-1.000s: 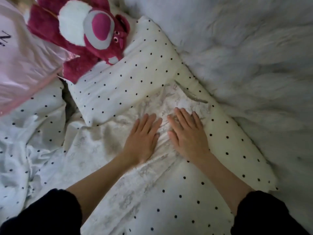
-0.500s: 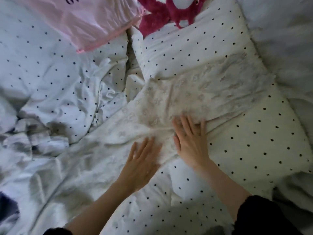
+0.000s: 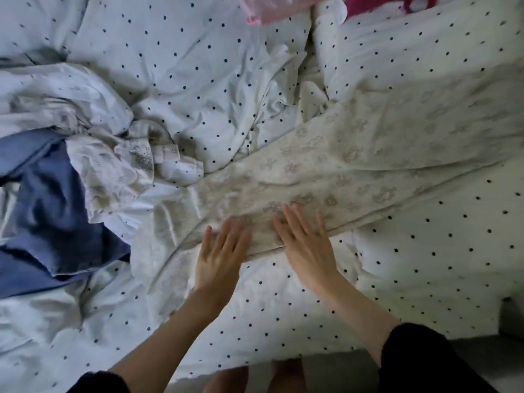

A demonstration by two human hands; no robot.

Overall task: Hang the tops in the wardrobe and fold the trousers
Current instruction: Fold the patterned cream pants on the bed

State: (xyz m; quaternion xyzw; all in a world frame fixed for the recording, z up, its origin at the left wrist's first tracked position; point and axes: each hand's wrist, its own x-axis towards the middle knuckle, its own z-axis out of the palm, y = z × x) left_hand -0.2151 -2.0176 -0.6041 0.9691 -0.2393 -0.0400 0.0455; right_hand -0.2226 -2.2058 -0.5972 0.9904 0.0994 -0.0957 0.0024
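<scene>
Both hands lie flat, fingers straight, side by side on the near edge of the patterned trousers (image 3: 354, 165): left hand (image 3: 218, 256), right hand (image 3: 306, 245). The trousers stretch far-right across the dotted bedding (image 3: 184, 66). A blue garment (image 3: 51, 211) lies crumpled left.

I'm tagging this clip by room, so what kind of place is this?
Most likely a bedroom, looking down onto a bed: a dotted duvet, a matching pillow, and clothes such as the patterned trousers that both hands are smoothing.
</scene>
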